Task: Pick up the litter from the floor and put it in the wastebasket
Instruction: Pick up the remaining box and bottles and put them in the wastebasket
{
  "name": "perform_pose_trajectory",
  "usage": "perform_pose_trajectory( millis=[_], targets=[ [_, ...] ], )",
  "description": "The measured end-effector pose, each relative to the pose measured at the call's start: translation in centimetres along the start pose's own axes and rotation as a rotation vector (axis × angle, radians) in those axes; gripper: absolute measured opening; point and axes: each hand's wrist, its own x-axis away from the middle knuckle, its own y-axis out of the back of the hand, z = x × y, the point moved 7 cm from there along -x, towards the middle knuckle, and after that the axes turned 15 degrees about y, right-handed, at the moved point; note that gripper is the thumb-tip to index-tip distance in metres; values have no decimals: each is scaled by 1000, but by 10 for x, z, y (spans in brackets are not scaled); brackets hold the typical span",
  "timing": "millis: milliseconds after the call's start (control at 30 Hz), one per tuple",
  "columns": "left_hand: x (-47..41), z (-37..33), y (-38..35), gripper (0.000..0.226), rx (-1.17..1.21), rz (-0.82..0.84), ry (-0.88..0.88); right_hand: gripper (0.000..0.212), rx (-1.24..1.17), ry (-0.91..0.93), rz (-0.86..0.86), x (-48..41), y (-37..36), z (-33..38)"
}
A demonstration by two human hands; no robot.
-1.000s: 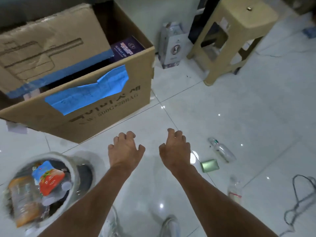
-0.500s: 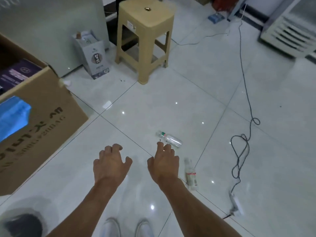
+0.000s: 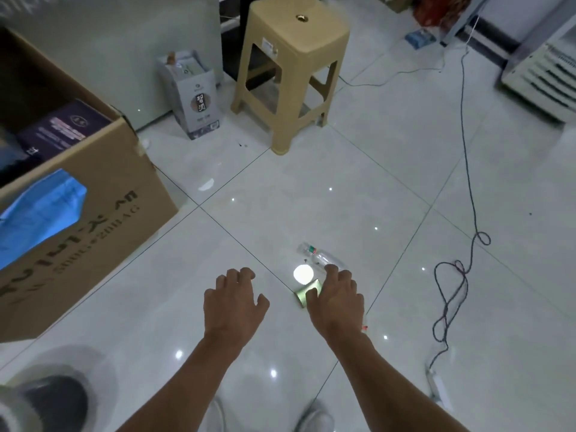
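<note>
Head view: both hands reach forward over the white tiled floor (image 3: 389, 157). The left hand (image 3: 232, 302) hangs empty, its fingers (image 3: 240, 274) apart and curled. The right hand (image 3: 338, 299) is held over a small green packet (image 3: 304, 293) lying flat on the floor, fingers spread, clamped on nothing; whether they touch the packet cannot be told. Just beyond lies a clear plastic bottle (image 3: 321, 255) on its side, and a red-labelled scrap (image 3: 364, 328) peeps out beside the right wrist. The wastebasket (image 3: 46, 400) stands at the lower left corner of the view, well apart from the litter, near the cardboard box (image 3: 93, 232).

The flat packet could slide on the glossy tile rather than lift if pinched from above, and a nudge may send the bottle rolling towards the cable (image 3: 448, 294).

Against half a second ago, the view has closed in, the green packet has come into sight, and the right hand now covers the second bottle.
</note>
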Motion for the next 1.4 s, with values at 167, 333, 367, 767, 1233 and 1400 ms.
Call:
perform_pose_trajectory(
  millis=[167,333,367,767,1233,1400],
  targets=[
    [-4,-7,-34,44,-19,29,25,51,12,55,32,-29,-25,-17],
    [-15,-13,-108,43,-14,71,88,52,45,148,48,-69,-80,-57],
    [-18,-14,-129,43,-15,76,94,51,58,167,57,-76,-95,-69],
    [-79,-57,-391,61,-96,216,73,59,79,180,208,-130,-283,-220],
    [-99,-112,-504,107,-417,146,-181,77,80,130,233,-136,-365,-303],
    [-90,-89,-482,103,-263,263,-93,90,83,-5,272,-117,-371,-315]
  ],
)
